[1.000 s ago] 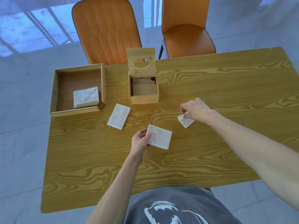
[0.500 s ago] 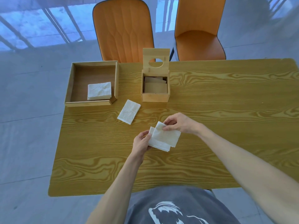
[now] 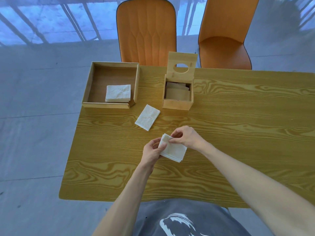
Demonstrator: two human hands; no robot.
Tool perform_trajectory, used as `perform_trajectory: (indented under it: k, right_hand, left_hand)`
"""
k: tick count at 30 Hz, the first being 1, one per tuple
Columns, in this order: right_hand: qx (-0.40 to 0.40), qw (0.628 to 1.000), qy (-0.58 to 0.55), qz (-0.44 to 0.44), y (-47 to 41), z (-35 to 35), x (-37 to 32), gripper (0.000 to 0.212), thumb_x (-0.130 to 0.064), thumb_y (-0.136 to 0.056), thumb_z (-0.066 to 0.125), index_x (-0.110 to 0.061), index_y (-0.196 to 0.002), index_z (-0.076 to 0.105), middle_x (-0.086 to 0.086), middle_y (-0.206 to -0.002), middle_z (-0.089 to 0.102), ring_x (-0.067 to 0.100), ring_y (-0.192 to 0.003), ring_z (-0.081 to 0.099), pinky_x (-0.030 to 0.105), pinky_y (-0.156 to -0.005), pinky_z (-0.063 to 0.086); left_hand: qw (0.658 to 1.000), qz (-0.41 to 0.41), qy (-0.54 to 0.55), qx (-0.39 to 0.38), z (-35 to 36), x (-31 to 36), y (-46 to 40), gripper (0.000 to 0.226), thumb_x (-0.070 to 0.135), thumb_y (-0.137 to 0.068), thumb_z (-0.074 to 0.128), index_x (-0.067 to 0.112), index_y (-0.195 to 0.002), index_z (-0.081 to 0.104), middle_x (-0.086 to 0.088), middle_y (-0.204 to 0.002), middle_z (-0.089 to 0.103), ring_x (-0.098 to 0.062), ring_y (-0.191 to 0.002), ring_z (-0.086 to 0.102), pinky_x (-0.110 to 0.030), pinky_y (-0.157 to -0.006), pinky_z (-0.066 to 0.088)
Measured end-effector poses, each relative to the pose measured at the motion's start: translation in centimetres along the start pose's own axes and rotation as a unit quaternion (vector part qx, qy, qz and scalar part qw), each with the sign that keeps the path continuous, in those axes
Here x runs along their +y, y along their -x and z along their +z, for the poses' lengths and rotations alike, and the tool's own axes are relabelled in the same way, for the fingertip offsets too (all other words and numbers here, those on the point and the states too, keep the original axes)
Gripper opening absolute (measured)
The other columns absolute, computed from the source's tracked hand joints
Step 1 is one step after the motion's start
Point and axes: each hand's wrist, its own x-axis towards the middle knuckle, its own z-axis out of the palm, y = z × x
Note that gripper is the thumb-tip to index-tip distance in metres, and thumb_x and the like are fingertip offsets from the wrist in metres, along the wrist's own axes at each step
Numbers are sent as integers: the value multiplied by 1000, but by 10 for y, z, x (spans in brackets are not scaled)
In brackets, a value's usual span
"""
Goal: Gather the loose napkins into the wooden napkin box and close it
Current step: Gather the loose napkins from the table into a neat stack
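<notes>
Napkin stack (image 3: 173,150) held over table (image 3: 238,133) centre, left hand (image 3: 152,151) pinching its near-left edge w/ thumb on top, right hand (image 3: 185,137) nipping far corner; judged light, limp, prone to fanning, so grip across full thickness.

Wooden table (image 3: 238,133), yellow-brown with strong grain, rounded corners. Resting directly on it: open wooden tray (image 3: 86,89) at the far left corner; wooden napkin box (image 3: 177,103) just right of the tray, near the far edge, hinged lid (image 3: 182,65) standing upright with a round hole; one loose folded napkin (image 3: 147,119) lying flat and angled, just in front of the gap between tray and box.
</notes>
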Motion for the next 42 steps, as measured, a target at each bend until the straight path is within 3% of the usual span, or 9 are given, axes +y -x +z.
perform_trajectory:
  k: [4, 8, 13, 15, 22, 28, 32, 36, 42]
  right_hand:
    - [42, 990, 124, -44, -9, 3, -23, 24, -45, -83, 71, -25, -96, 73, -8, -95, 73, 10, -90, 65, 31, -78, 53]
    - [73, 957, 239, -145, -35, 1, -59, 22, -27, -98, 54, -19, -113, 69, 1, -113, 68, 20, -106, 62, 38, -85, 52]
    - [41, 908, 352, -223, -73, 8, -101, 28, -16, -101, 44, -15, -122, 64, 2, -125, 61, 20, -116, 55, 35, -84, 52]
    - [16, 882, 404, -241, -86, 12, -115, 28, -9, -100, 46, -13, -122, 62, 6, -125, 59, 23, -116, 53, 39, -83, 53]
    - [-33, 819, 523, -233, -108, 26, -138, 45, -5, -92, 61, -18, -133, 48, 8, -127, 49, 23, -113, 50, 36, -79, 53]
    - [-14, 782, 580, -225, -106, 27, -146, 19, -18, -96, 54, -19, -114, 57, 6, -119, 55, 24, -108, 50, 34, -86, 44]
    - [34, 792, 562, -236, -90, 16, -133, 16, -14, -95, 53, -21, -108, 59, 1, -106, 68, 22, -101, 51, 35, -87, 37]
    - [46, 820, 525, -224, -82, 8, -118, 25, -18, -98, 51, -22, -117, 67, 2, -112, 67, 23, -107, 49, 39, -94, 37]
    - [29, 920, 357, -157, -60, 1, -107, 24, -27, -99, 50, -15, -113, 65, 7, -110, 69, 24, -100, 61, 35, -81, 50]
  left_hand:
    - [1000, 3, 8, 29, -16, -1, -2, 29, 15, -88, 72, 17, -115, 62, -5, -101, 74, -17, -89, 69, -36, -78, 58]
    - [997, 7, 27, 68, -41, 0, -2, 30, 14, -89, 70, 15, -117, 63, -6, -103, 73, -21, -93, 66, -47, -90, 53]
    - [991, 35, 55, 118, -66, 0, 1, 26, 14, -89, 70, 17, -113, 63, 2, -93, 73, -8, -79, 66, -20, -63, 53]
    - [989, 34, 62, 132, -71, 0, 2, 25, 16, -89, 70, 18, -113, 64, 0, -98, 73, -9, -83, 66, -20, -66, 51]
    - [986, 13, 95, 135, -80, -6, 5, 26, 21, -90, 69, 18, -114, 63, -7, -111, 72, -22, -104, 67, -41, -94, 55]
    - [987, 15, 104, 122, -82, -6, 5, 26, 21, -90, 69, 19, -114, 62, -8, -111, 72, -22, -105, 67, -42, -95, 54]
    - [989, 29, 99, 104, -79, -2, 7, 28, 23, -90, 69, 17, -116, 62, -5, -108, 73, -18, -99, 68, -35, -86, 56]
    - [989, 28, 99, 104, -81, -3, 5, 21, 23, -90, 69, 22, -110, 63, -3, -105, 73, -16, -96, 68, -35, -86, 55]
    - [988, 29, 106, 107, -85, -11, 6, 22, 22, -90, 69, 21, -111, 63, -3, -103, 74, -14, -91, 69, -27, -74, 54]
